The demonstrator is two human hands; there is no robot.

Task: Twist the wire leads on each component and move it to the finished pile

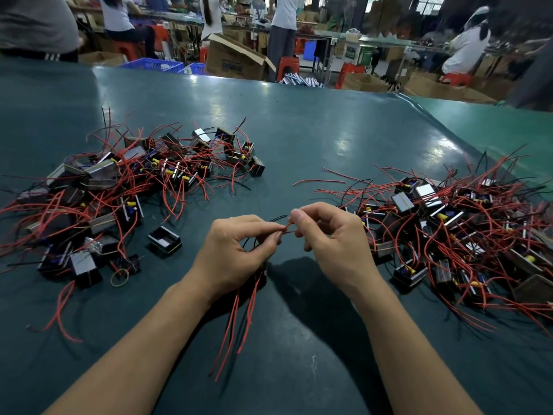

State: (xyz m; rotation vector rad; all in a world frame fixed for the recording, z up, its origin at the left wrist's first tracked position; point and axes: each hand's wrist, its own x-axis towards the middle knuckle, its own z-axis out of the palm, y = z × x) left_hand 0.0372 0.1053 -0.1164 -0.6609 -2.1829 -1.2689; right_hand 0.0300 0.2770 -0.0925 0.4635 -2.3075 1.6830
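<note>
- Two bare forearms reach in from 6 o'clock over the dark green counter (314,121).
- The left hand (236,250) curls its fingers round a component that is mostly hidden under the palm; the component's long red and black leads (239,319) trail back toward 6 o'clock.
- The right hand (332,235) pinches a red lead (288,229) between thumb and forefinger, and the left fingers pinch the same lead just beside it, so both hands are closed on wire at the centre.
- At 9 o'clock, near the left hand, a lone black component (164,241) sits on the counter, with a yellow rubber band (120,277) beyond it.
- At 10 o'clock lies a wide pile of components (119,187) tangled in red leads.
- At 3 o'clock lies a second such pile (454,229).
- At 12 o'clock, past the counter's edge, stand cardboard boxes (236,59), red stools and seated workers.
</note>
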